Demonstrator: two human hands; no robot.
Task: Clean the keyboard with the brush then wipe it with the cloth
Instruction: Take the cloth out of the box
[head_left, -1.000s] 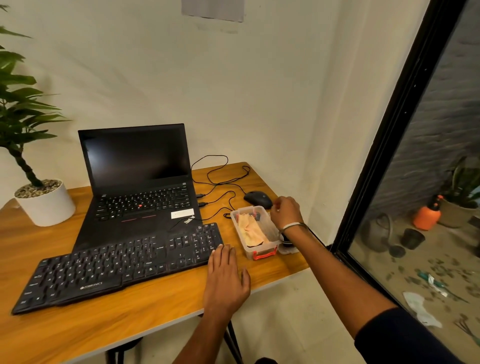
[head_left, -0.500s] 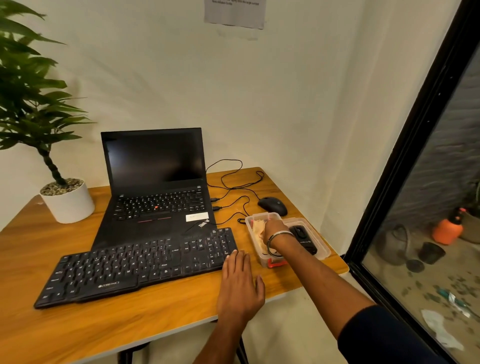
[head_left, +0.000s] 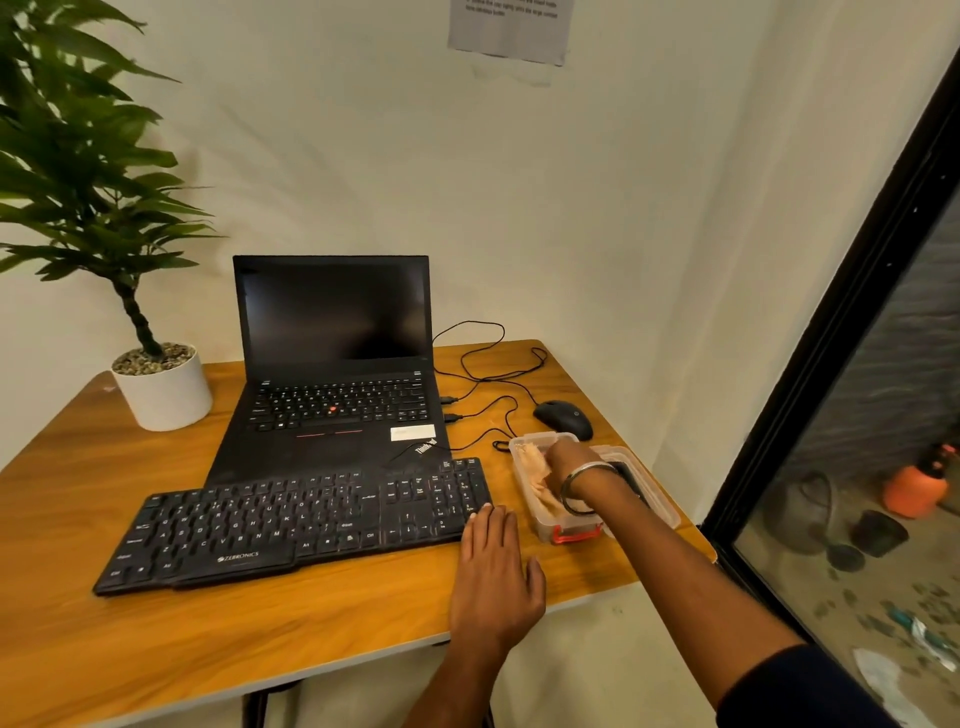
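Nearest the viewer, along the front edge of the wooden bench (head_left: 156, 639), the left hand (head_left: 493, 577) lies flat and open, palm down, holding nothing. Its fingertips (head_left: 480, 514) touch the right end of a black keyboard (head_left: 296, 525), which lies lengthwise across the front half of the bench, slightly angled.

Just beyond, near the right edge of the bench, the right hand (head_left: 569, 457) reaches down into a clear plastic box (head_left: 545, 525) with a red latch. The hand's fingers are hidden inside the box, so whether they have closed on anything cannot be told. A pale peach cloth (head_left: 535, 467) lies in the box, touching the hand. No brush can be made out; it may sit under the cloth or behind the wrist. The box lid (head_left: 660, 499) lies just to the right, with a dark object on it, mostly hidden by the forearm.

To do this step well, the right hand likely needs to feel past the cloth and lift out the brush first, since brushing comes before wiping. The left hand is well placed to steady the keyboard. The box is light, so a snagged cloth could drag it toward the right edge.

Farther back are an open black laptop (head_left: 332, 374), a black mouse (head_left: 563, 418) with loose cables (head_left: 483, 364), and a potted plant (head_left: 161, 384) at the far left corner.
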